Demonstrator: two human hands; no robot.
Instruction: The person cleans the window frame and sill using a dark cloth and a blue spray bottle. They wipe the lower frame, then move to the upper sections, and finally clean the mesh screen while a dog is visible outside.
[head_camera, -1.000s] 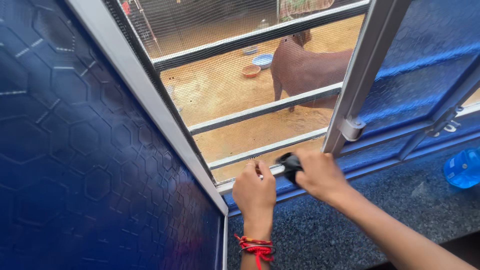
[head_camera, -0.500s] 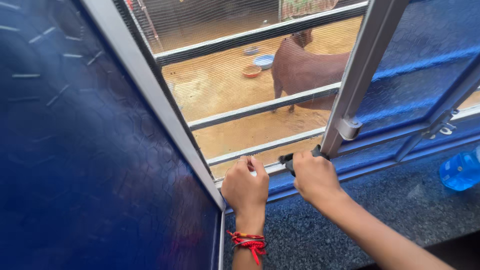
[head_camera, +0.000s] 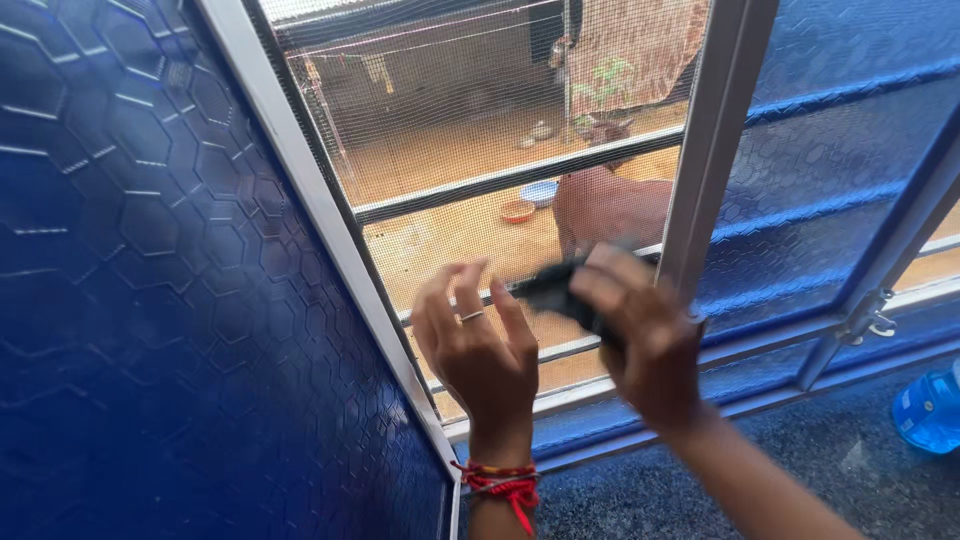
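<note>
Both hands had risen from the lower frame rail to the mesh screen (head_camera: 470, 150); right hand (head_camera: 640, 335) gripped a black tool (head_camera: 555, 290); left hand (head_camera: 480, 345) hung released, fingers spread.

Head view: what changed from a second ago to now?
Both hands came up off the bottom rail of the window frame and are now raised in front of the mesh screen. The left hand let go of the rail and its fingers are spread. The right hand kept its grip on the small black tool. The camera tilted upward. The window and the brown animal outside stayed put.
</note>
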